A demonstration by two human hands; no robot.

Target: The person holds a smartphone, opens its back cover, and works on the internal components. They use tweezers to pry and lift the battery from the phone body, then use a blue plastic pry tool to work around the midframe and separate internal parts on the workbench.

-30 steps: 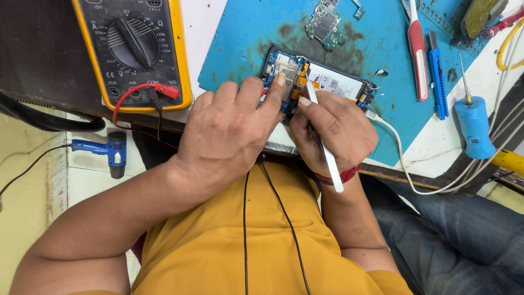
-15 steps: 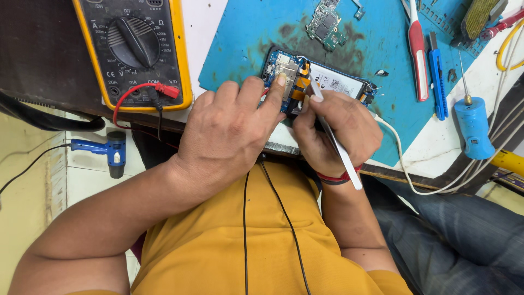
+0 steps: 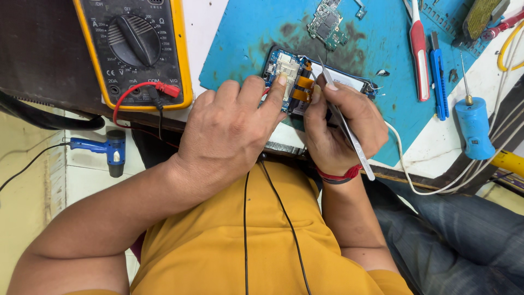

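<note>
1. An opened smartphone [image 3: 305,82], back cover off, lies at the upper centre of the frame on a stained blue repair mat [image 3: 240,33], its near end at the table edge just above the person's chest

2. The left hand [image 3: 229,131] presses down on the phone's left end, fingers spread and flat rather than closed round anything, the forefinger tip resting on a pale metal shield

3. The right hand [image 3: 338,128] is closed on slim metal tweezers [image 3: 344,123], thumb and forefinger pinching the shaft, the point aimed into the handset beside two orange flex connectors [image 3: 303,87]; whether the tips clasp any part cannot be told

4. The handset looks light, thin and stiff, but its exposed insides appear fragile: the ribbon connectors would likely tear or crease under a careless pull, so a hold on the outer frame edges seems safest, with fingers kept off the board

5. In looks, the phone shows a blue frame, a silvery shield at the left, orange ribbons in the middle and a long white-labelled battery running right

6. A loose green circuit board [image 3: 327,22] sits on the mat above; a yellow-cased multimeter [image 3: 131,49] with red and black leads fills the upper left

7. At the upper right lie a red-and-white tool [image 3: 419,60], a blue utility knife [image 3: 438,76] and a blue-handled screwdriver [image 3: 472,123]
</note>
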